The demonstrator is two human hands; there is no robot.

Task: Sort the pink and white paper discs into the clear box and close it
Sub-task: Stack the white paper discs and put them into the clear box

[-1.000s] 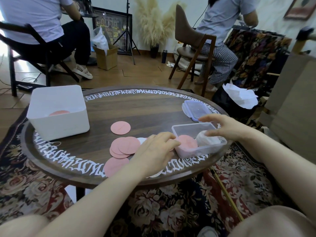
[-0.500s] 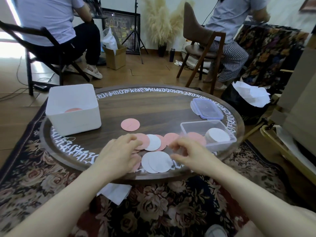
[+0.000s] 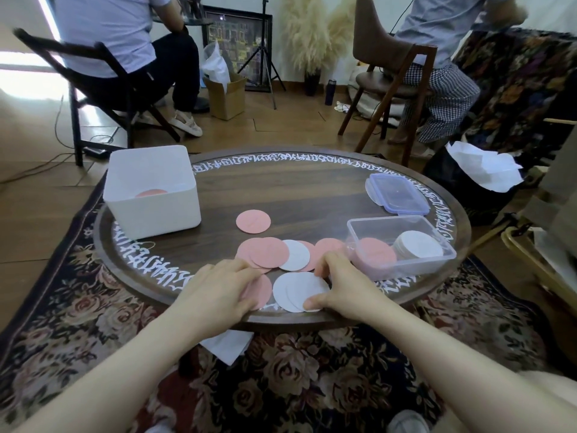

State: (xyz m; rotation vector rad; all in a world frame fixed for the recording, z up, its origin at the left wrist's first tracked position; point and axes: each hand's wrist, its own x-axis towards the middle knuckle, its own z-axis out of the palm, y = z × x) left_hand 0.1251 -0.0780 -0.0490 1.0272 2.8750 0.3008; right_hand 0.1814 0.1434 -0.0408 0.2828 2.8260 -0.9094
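Note:
Loose pink discs (image 3: 265,251) and white discs (image 3: 295,254) lie overlapping at the near edge of the round wooden table (image 3: 281,189); one pink disc (image 3: 253,221) lies apart, farther back. My left hand (image 3: 218,290) rests on a pink disc (image 3: 263,290) at the rim. My right hand (image 3: 340,284) pinches the stacked white discs (image 3: 296,290) between thumb and fingers. To the right stands the clear box (image 3: 402,245), open, holding a pink stack (image 3: 376,253) and a white stack (image 3: 418,243). Its clear lid (image 3: 396,193) lies behind it.
A white tub (image 3: 153,192) with a pink disc inside stands at the table's left. Two seated people on chairs are behind the table. A black bag with white paper (image 3: 480,167) sits at right. White paper (image 3: 228,343) lies on the patterned rug under the rim.
My right hand left the clear box and came to the white discs at the near edge. My left hand drew back from beside the box to the pink disc at the rim. The camera view shifted.

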